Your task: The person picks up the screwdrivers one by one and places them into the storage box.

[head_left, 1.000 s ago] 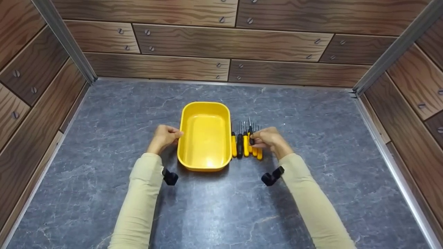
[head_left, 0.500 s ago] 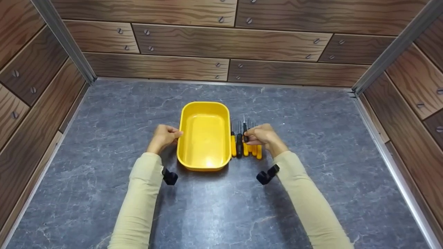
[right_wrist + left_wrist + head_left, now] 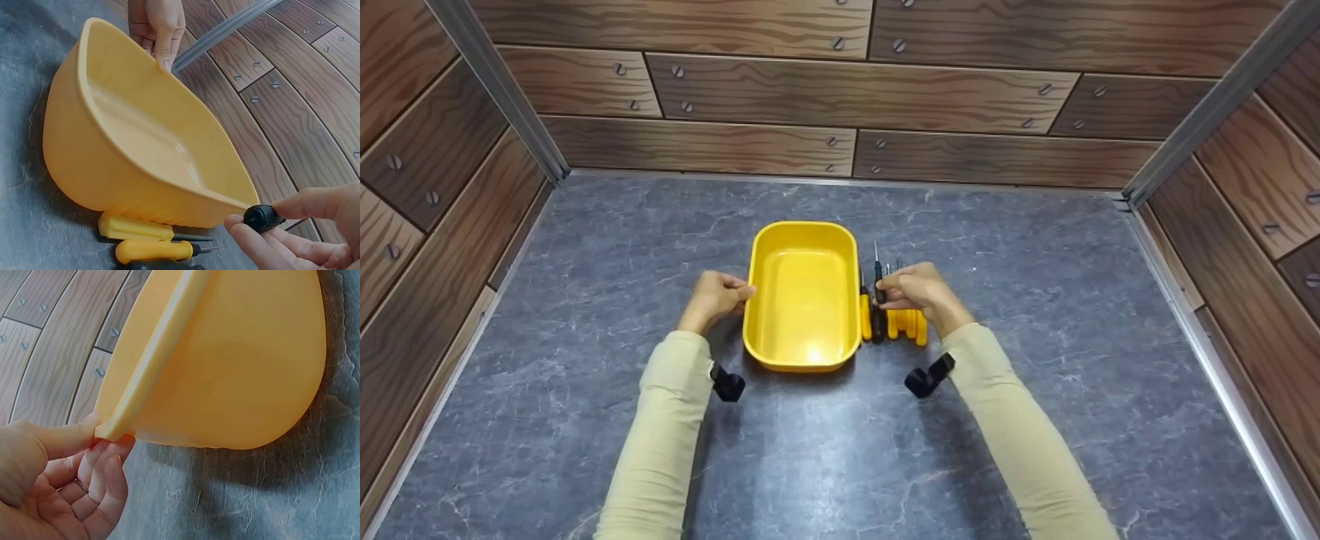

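Note:
A yellow plastic bin (image 3: 802,300) stands on the dark marbled surface, its inside bare. My left hand (image 3: 715,298) pinches its left rim between thumb and fingers, which the left wrist view shows up close. In my right hand (image 3: 921,292) is a small black screwdriver (image 3: 879,283), pinched by its handle with the thin shaft pointing away from me. It is raised over a row of screwdrivers (image 3: 911,326) beside the bin's right wall. Most have yellow handles, and one has a black handle (image 3: 877,326). My right hand hides part of the row.
Wood-patterned panels (image 3: 855,94) wall off the back and both sides. Metal edging (image 3: 847,178) runs along the foot of the back wall. A small black camera (image 3: 727,384) sits on the left wrist, and another black camera (image 3: 926,376) on the right.
My right hand has moved left and slightly away from me with the black screwdriver, toward the bin's right wall. My left hand and the bin have stayed put.

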`<state>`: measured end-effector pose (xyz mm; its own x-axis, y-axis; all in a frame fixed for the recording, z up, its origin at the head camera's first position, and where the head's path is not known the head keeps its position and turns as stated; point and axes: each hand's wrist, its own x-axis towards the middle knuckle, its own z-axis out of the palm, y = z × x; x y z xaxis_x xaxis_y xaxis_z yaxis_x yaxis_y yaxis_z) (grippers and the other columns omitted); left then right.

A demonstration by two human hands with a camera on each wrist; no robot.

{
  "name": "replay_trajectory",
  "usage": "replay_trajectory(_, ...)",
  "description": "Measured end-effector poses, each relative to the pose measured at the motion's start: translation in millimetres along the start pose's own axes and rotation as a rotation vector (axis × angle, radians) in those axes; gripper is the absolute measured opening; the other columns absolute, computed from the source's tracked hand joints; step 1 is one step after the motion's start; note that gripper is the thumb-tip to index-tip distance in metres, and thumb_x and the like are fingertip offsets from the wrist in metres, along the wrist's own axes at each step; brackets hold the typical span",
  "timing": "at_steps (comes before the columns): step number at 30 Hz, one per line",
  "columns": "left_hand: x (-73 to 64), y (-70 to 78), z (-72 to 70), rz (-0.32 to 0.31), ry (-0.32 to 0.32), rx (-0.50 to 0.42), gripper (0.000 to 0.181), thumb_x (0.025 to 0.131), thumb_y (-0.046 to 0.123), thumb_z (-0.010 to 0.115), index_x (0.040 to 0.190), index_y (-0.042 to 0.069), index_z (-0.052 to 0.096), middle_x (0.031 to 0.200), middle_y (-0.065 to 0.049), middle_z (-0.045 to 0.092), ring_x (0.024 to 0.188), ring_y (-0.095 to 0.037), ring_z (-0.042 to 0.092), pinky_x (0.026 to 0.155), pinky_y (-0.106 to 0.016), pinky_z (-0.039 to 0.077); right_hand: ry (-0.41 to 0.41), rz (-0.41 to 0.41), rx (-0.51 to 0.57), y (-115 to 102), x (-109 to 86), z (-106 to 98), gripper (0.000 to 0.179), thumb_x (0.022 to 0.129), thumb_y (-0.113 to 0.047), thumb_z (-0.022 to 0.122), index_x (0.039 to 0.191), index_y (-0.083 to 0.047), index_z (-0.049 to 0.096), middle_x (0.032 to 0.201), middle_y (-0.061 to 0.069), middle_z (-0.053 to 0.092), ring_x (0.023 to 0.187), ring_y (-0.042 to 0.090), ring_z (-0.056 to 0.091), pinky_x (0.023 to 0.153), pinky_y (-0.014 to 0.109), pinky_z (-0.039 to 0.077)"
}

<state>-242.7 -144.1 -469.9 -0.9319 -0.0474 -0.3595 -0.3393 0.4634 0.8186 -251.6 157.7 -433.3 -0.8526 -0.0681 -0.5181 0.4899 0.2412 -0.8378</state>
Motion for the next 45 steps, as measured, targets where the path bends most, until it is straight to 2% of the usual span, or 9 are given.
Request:
replay_trajectory(3, -0.2, 0.4, 0.1, -0.011, -0.005, -0.014, 0.029, 0.092, 0.011, 0.064, 0.112, -0.009, 0.067, 0.089, -0.010, 0.071, 0.057, -0.003, 0.058, 0.078, -0.032, 0.062, -0.005, -0.014, 0.007, -2.5, -1.4, 2.8, 0.039, 0.088, 0.000, 0.059, 0.124, 0.015, 0.055, 0.061, -0.003, 0.065, 0.058, 0.007, 0.067, 0.065, 0.021, 0.061)
replay_trajectory(9, -0.5, 1.1, 1.2, -0.018, -0.006, -0.035, 0.029, 0.092, 0.011, 0.064, 0.112, -0.009, 0.066, 0.090, -0.010, 0.070, 0.058, -0.003, 0.057, 0.079, -0.032, 0.062, -0.006, -0.018, -0.018, -8.4, -3.5, 10.7, 0.037, 0.089, -0.001, 0.059, 0.123, 0.014, 0.057, 0.063, -0.002, 0.066, 0.059, 0.006, 0.067, 0.069, 0.023, 0.062)
replay_trajectory(14, -0.9, 1.2, 1.7, -0.014, 0.001, -0.022, 0.029, 0.093, 0.012, 0.063, 0.112, -0.009, 0.066, 0.102, -0.019, 0.072, 0.059, -0.002, 0.058, 0.083, -0.035, 0.061, -0.004, -0.021, -0.063, -11.8, -2.3, 18.6, 0.034, 0.089, -0.003, 0.061, 0.120, 0.011, 0.061, 0.064, -0.003, 0.067, 0.059, 0.006, 0.067, 0.066, 0.021, 0.061)
replay_trajectory(19, -2.1, 0.7, 1.3, 0.005, 0.009, -0.002, 0.029, 0.092, 0.012, 0.065, 0.111, -0.009, 0.067, 0.105, -0.023, 0.072, 0.054, -0.002, 0.058, 0.079, -0.033, 0.062, -0.009, -0.022, -0.034, -11.4, -0.2, 27.7, 0.033, 0.088, -0.001, 0.061, 0.118, 0.012, 0.061, 0.065, 0.000, 0.067, 0.060, 0.008, 0.067, 0.069, 0.024, 0.062)
replay_trajectory(24, -2.4, 0.2, 0.1, 0.014, 0.013, 0.001, 0.029, 0.091, 0.012, 0.065, 0.111, -0.009, 0.067, 0.097, -0.018, 0.073, 0.054, -0.003, 0.057, 0.076, -0.032, 0.062, -0.012, -0.022, -0.041, -11.0, 0.9, 36.3, 0.032, 0.088, 0.000, 0.060, 0.118, 0.012, 0.061, 0.094, 0.021, 0.073, 0.064, 0.010, 0.067, 0.069, 0.024, 0.062)
replay_trajectory(26, -2.0, 0.3, -0.4, 0.013, 0.011, -0.001, 0.030, 0.091, 0.012, 0.065, 0.111, -0.010, 0.067, 0.094, -0.015, 0.072, 0.054, -0.003, 0.057, 0.076, -0.031, 0.062, -0.016, -0.025, -0.045, -11.2, 0.9, 38.8, 0.032, 0.088, 0.000, 0.059, 0.118, 0.013, 0.061, 0.111, 0.029, 0.068, 0.066, 0.011, 0.068, 0.067, 0.023, 0.062)
replay_trajectory(28, -1.3, 0.3, -0.5, 0.010, 0.010, -0.001, 0.030, 0.091, 0.012, 0.065, 0.111, -0.010, 0.067, 0.092, -0.013, 0.072, 0.054, -0.003, 0.057, 0.075, -0.031, 0.062, -0.017, -0.028, -0.049, -11.8, 0.8, 41.0, 0.032, 0.088, 0.000, 0.059, 0.117, 0.013, 0.061, 0.118, 0.032, 0.063, 0.068, 0.011, 0.068, 0.066, 0.022, 0.061)
replay_trajectory(37, 0.4, 0.6, 1.4, 0.019, 0.009, -0.033, 0.028, 0.091, 0.010, 0.065, 0.110, -0.011, 0.067, 0.100, -0.022, 0.073, 0.051, -0.001, 0.057, 0.071, -0.028, 0.062, -0.035, -0.031, -0.051, -14.6, -0.7, 49.7, 0.031, 0.088, -0.001, 0.059, 0.117, 0.012, 0.062, 0.118, 0.030, 0.065, 0.067, 0.011, 0.068, 0.064, 0.020, 0.061)
replay_trajectory(45, -0.6, 1.3, 0.5, -0.001, 0.005, -0.026, 0.029, 0.091, 0.010, 0.065, 0.111, -0.010, 0.067, 0.104, -0.023, 0.072, 0.052, -0.001, 0.057, 0.065, -0.022, 0.060, -0.036, -0.027, -0.029, -14.0, 1.9, 61.2, 0.029, 0.088, 0.001, 0.060, 0.114, 0.012, 0.063, 0.118, 0.030, 0.065, 0.068, 0.012, 0.068, 0.068, 0.023, 0.062)
